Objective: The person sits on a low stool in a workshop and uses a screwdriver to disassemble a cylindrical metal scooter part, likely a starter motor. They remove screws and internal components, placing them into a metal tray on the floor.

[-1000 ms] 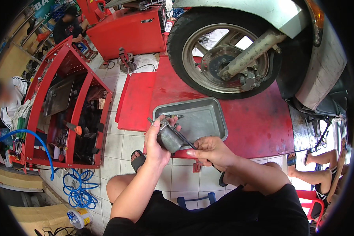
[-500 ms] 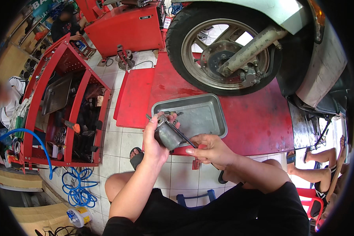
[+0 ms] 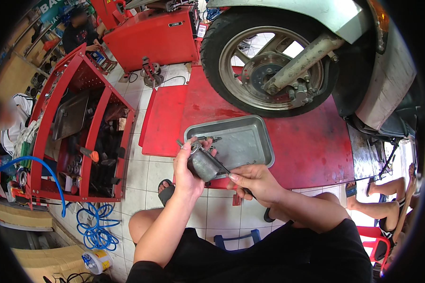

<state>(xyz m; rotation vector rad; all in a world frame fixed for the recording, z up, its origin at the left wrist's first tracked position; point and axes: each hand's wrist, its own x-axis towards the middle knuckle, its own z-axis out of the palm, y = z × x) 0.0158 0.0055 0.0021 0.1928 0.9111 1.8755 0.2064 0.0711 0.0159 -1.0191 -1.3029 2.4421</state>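
My left hand (image 3: 186, 172) is wrapped round a grey metal cylinder (image 3: 203, 163), a motor-like part with a short stub at its upper left end. It is held tilted over the near edge of a shallow metal tray (image 3: 268, 141). At the cylinder's lower right end, my right hand (image 3: 255, 183) pinches a thin dark rod (image 3: 225, 170). The fingers hide most of the rod, so I cannot tell whether it is a screwdriver or a long bolt. Small metal parts (image 3: 216, 139) lie in the tray, partly behind my left fingers.
The tray rests on a red lift platform (image 3: 307, 155), below a motorbike's front wheel (image 3: 269, 68). To the left stand a red tool rack (image 3: 87, 118) and a coiled blue hose (image 3: 97, 226). A blue stool (image 3: 237, 238) is by my legs. Other people sit left and right.
My right hand has shifted slightly and changed its grip on the rod, and less of the rod shows along the cylinder. My left hand keeps holding the cylinder.
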